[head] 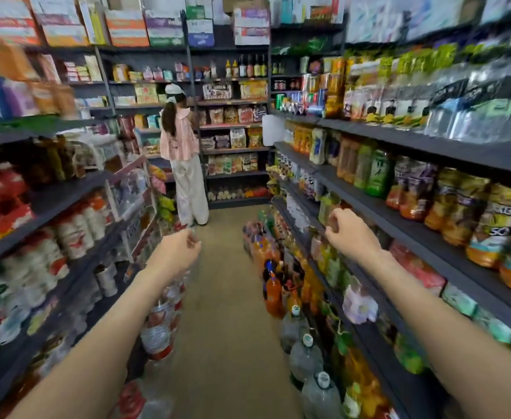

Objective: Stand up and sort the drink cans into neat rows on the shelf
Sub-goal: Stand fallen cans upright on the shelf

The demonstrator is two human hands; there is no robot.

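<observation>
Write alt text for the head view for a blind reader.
The left hand and right hand reach forward, empty, down a shop aisle between stocked shelves. Further on, drink cans sit on a right shelf; a person stands at the aisle's end.

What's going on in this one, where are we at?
A person is in a shop aisle with both arms held out in front. The left hand and right hand are loosely curled and seem to hold nothing. The drink cans sit on a right-side shelf further down the aisle, untouched. Another person faces the shelves at the far end. The picture is blurred.
</observation>
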